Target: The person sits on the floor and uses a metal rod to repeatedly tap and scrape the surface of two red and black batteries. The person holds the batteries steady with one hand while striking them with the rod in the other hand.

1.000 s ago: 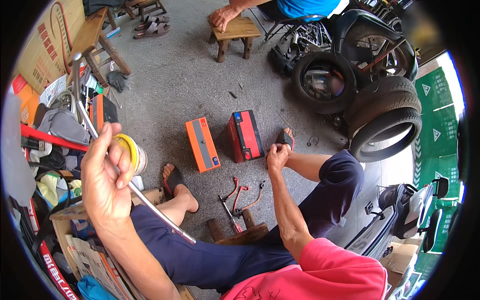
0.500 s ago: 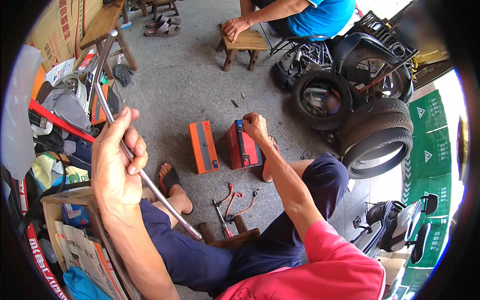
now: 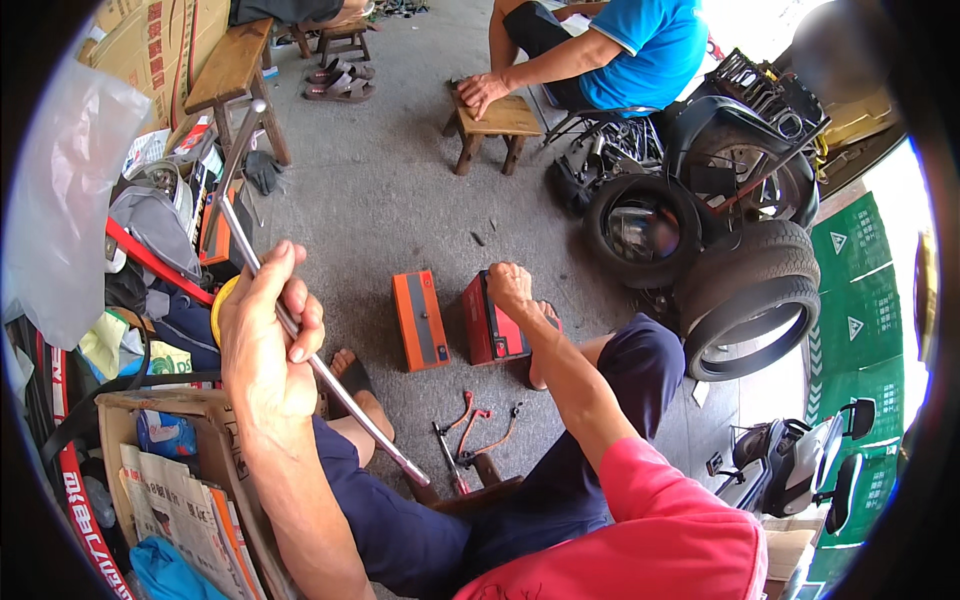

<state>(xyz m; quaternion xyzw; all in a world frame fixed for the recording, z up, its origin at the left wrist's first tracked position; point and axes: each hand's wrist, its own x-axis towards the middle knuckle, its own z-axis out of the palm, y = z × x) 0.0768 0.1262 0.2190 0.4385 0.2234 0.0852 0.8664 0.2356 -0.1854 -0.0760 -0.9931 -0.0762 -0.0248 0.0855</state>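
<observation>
My left hand [image 3: 268, 340] is closed around the shaft of a long chrome socket wrench [image 3: 345, 395], with a ball-ended cross bar at its upper end. Low over the far end of a red and black battery [image 3: 490, 322], my right hand [image 3: 511, 287] is closed, its fingertips hidden; whether it grips anything cannot be seen. Left of that battery, an orange battery [image 3: 421, 320] with a grey stripe stands on the floor. Short cable leads [image 3: 475, 425] with red and black ends lie nearer me, beside a slim red-handled tool [image 3: 447, 455].
A person in blue [image 3: 640, 60] sits ahead, one hand on a low wooden stool [image 3: 497, 117]. Tyres [image 3: 755, 320] are piled at right. A cardboard box [image 3: 190, 420] of newspapers stands by my left arm. Sandals [image 3: 340, 82] lie near a bench [image 3: 232, 70].
The view has shifted, so the scene sits lower and slightly right. My right hand has closed more tightly over the red battery's far end. My left hand still holds the socket wrench.
</observation>
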